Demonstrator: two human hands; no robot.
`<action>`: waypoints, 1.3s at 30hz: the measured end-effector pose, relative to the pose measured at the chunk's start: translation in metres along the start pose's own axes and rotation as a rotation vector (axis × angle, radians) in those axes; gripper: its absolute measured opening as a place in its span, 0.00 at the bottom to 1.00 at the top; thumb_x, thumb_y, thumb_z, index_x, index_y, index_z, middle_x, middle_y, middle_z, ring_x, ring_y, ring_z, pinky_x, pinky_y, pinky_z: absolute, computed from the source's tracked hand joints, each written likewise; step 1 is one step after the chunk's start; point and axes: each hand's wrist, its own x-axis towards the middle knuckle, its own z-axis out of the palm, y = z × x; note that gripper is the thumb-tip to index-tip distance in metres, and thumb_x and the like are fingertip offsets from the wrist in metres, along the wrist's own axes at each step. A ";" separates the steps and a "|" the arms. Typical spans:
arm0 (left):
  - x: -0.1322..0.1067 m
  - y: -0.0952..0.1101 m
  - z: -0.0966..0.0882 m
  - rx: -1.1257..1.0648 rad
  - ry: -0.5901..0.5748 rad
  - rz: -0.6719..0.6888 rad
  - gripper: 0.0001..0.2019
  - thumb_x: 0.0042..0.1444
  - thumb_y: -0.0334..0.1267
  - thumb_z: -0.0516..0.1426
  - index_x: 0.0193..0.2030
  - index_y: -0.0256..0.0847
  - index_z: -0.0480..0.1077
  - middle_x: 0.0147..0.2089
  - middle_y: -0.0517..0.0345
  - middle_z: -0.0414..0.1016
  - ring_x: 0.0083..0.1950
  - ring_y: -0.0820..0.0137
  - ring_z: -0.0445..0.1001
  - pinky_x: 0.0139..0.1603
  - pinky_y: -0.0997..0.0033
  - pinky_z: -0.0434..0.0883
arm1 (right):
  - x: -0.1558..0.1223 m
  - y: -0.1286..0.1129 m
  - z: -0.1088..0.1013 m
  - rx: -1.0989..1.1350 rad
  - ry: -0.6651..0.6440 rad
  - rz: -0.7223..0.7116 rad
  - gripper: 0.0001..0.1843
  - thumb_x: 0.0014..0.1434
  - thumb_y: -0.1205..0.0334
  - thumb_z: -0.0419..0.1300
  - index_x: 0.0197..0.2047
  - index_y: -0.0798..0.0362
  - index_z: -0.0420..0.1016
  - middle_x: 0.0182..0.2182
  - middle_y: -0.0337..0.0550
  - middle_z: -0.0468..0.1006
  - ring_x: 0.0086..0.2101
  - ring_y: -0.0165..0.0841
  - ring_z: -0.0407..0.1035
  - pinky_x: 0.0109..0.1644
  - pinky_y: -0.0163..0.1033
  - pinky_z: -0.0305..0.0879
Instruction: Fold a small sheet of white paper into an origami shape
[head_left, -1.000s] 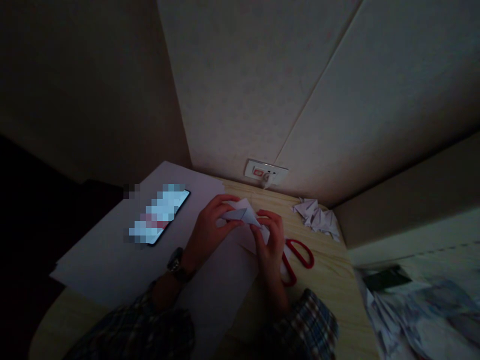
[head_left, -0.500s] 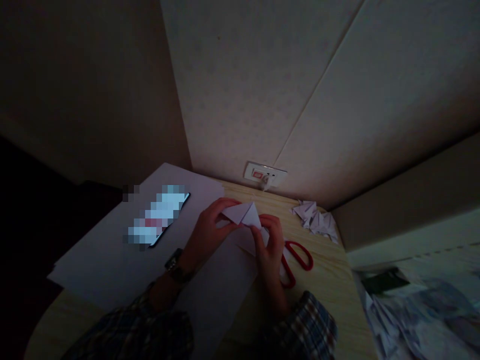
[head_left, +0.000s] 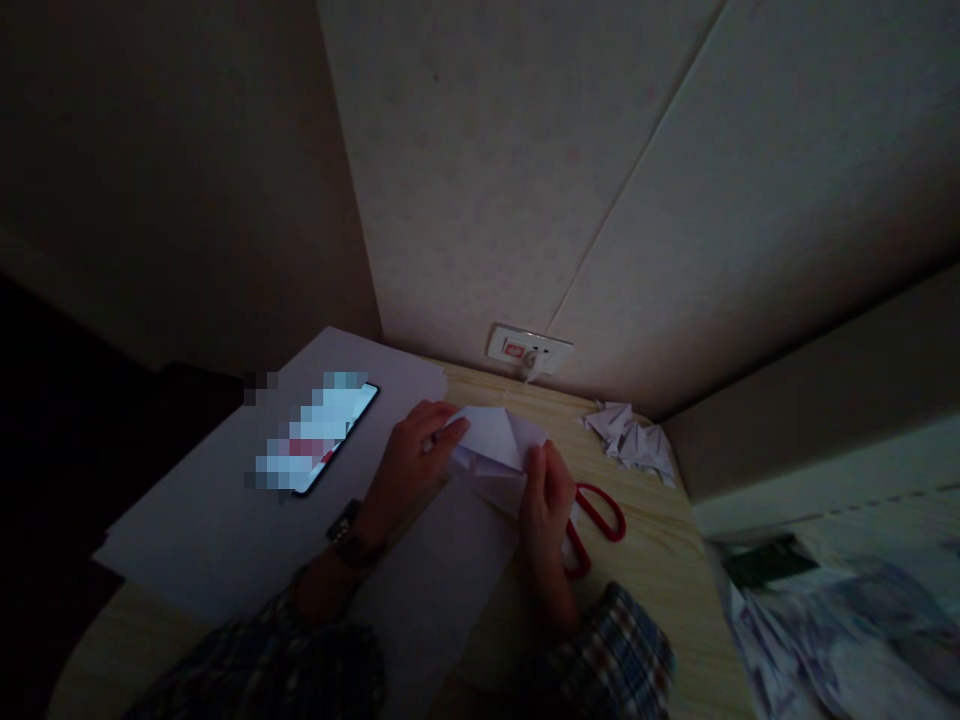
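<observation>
A folded piece of white paper [head_left: 487, 440] is held between my two hands above the table, its layers partly spread. My left hand [head_left: 420, 445] pinches its left edge, thumb on top. On the other side, my right hand [head_left: 546, 490] grips the right corner between thumb and fingers. Red-handled scissors [head_left: 600, 510] lie just right of my right hand, their blades hidden. Beneath my hands lie white paper sheets [head_left: 442, 570]. A lit phone [head_left: 330, 430] rests on more sheets to the left of my left hand.
Several folded paper pieces [head_left: 630, 440] sit at the table's back right corner. A wall socket [head_left: 530, 348] with a plug is behind the table [head_left: 660, 560]. Lower right, beyond the table edge, more folded paper [head_left: 772, 640] lies beside a plastic-looking heap.
The folded paper was a compact pointed shape and is now opened wider, with its layers apart. My right hand has shifted slightly right and down; the left thumb has moved onto the paper's top.
</observation>
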 end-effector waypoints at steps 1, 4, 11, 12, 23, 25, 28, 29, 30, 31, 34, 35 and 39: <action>0.000 0.000 0.000 -0.006 -0.001 0.002 0.13 0.57 0.43 0.55 0.29 0.37 0.74 0.36 0.53 0.78 0.40 0.65 0.73 0.44 0.69 0.68 | 0.000 0.001 0.000 -0.006 -0.004 0.028 0.21 0.65 0.47 0.50 0.24 0.49 0.60 0.22 0.34 0.63 0.25 0.31 0.57 0.30 0.38 0.54; -0.002 0.002 0.000 -0.079 -0.082 -0.119 0.15 0.58 0.45 0.53 0.28 0.37 0.73 0.30 0.58 0.76 0.34 0.68 0.72 0.37 0.71 0.67 | 0.001 0.002 0.002 0.023 0.000 0.109 0.22 0.63 0.45 0.51 0.23 0.49 0.59 0.21 0.33 0.62 0.25 0.30 0.57 0.29 0.37 0.53; -0.007 0.006 0.005 -0.257 -0.177 -0.229 0.12 0.55 0.45 0.58 0.32 0.37 0.75 0.32 0.59 0.77 0.35 0.68 0.73 0.34 0.74 0.67 | 0.004 0.003 0.004 0.242 0.057 0.258 0.19 0.58 0.44 0.56 0.24 0.49 0.63 0.21 0.33 0.63 0.24 0.30 0.56 0.27 0.36 0.54; -0.007 0.006 0.006 -0.297 -0.190 -0.244 0.12 0.54 0.44 0.59 0.35 0.37 0.75 0.34 0.59 0.78 0.36 0.67 0.75 0.35 0.74 0.68 | 0.004 0.004 0.004 0.272 0.064 0.281 0.19 0.57 0.44 0.56 0.25 0.50 0.64 0.22 0.33 0.64 0.24 0.30 0.57 0.27 0.36 0.54; -0.005 0.005 0.007 -0.380 -0.019 -0.250 0.06 0.49 0.37 0.59 0.27 0.40 0.66 0.30 0.62 0.75 0.36 0.69 0.76 0.37 0.74 0.70 | 0.005 0.014 0.006 0.396 0.135 0.374 0.18 0.52 0.44 0.62 0.34 0.50 0.68 0.23 0.32 0.67 0.23 0.28 0.60 0.26 0.34 0.57; -0.005 0.005 0.007 -0.390 -0.055 -0.251 0.05 0.48 0.37 0.58 0.25 0.40 0.68 0.35 0.57 0.79 0.40 0.66 0.77 0.42 0.71 0.71 | 0.004 0.012 0.004 0.392 0.154 0.383 0.19 0.52 0.46 0.62 0.41 0.48 0.66 0.23 0.30 0.67 0.21 0.27 0.59 0.24 0.32 0.55; -0.004 0.005 0.005 -0.374 -0.041 -0.255 0.06 0.47 0.37 0.58 0.24 0.40 0.72 0.40 0.53 0.82 0.44 0.63 0.78 0.46 0.68 0.72 | 0.002 0.009 0.002 0.383 0.154 0.359 0.17 0.55 0.49 0.61 0.42 0.46 0.61 0.19 0.26 0.64 0.19 0.26 0.57 0.23 0.31 0.52; -0.003 0.005 0.003 -0.353 -0.035 -0.248 0.06 0.47 0.38 0.58 0.24 0.40 0.74 0.41 0.53 0.82 0.45 0.62 0.78 0.47 0.67 0.73 | 0.001 0.007 0.002 0.379 0.148 0.341 0.16 0.56 0.50 0.61 0.41 0.46 0.61 0.19 0.25 0.62 0.18 0.26 0.56 0.23 0.31 0.51; -0.002 0.004 0.002 -0.328 -0.037 -0.242 0.06 0.47 0.38 0.58 0.24 0.40 0.75 0.42 0.52 0.83 0.46 0.61 0.78 0.48 0.66 0.73 | 0.002 0.006 0.002 0.368 0.143 0.311 0.14 0.57 0.51 0.60 0.40 0.46 0.60 0.19 0.25 0.62 0.19 0.26 0.56 0.23 0.31 0.51; -0.001 0.004 0.000 -0.305 -0.038 -0.236 0.07 0.47 0.38 0.59 0.25 0.40 0.77 0.42 0.52 0.83 0.46 0.61 0.78 0.49 0.66 0.73 | 0.002 0.005 0.002 0.351 0.137 0.276 0.12 0.57 0.52 0.60 0.38 0.46 0.60 0.20 0.26 0.62 0.20 0.26 0.57 0.24 0.31 0.52; 0.001 0.003 -0.003 -0.281 -0.047 -0.241 0.10 0.48 0.40 0.59 0.33 0.39 0.80 0.43 0.51 0.83 0.47 0.60 0.79 0.53 0.63 0.73 | 0.005 0.003 0.002 0.296 0.099 0.186 0.09 0.55 0.56 0.60 0.32 0.49 0.64 0.25 0.31 0.66 0.26 0.28 0.60 0.29 0.33 0.56; 0.002 0.002 -0.003 -0.290 -0.052 -0.249 0.12 0.49 0.40 0.59 0.37 0.38 0.80 0.45 0.50 0.83 0.48 0.60 0.79 0.54 0.62 0.73 | 0.006 0.003 0.003 0.287 0.076 0.177 0.08 0.55 0.56 0.60 0.31 0.50 0.65 0.26 0.32 0.67 0.27 0.28 0.61 0.31 0.33 0.57; 0.002 0.002 -0.005 -0.369 -0.090 -0.289 0.20 0.48 0.40 0.60 0.48 0.34 0.77 0.54 0.46 0.79 0.54 0.58 0.77 0.56 0.59 0.72 | 0.007 0.003 0.002 0.292 -0.071 0.224 0.10 0.56 0.54 0.60 0.38 0.50 0.71 0.32 0.35 0.71 0.30 0.30 0.64 0.34 0.35 0.61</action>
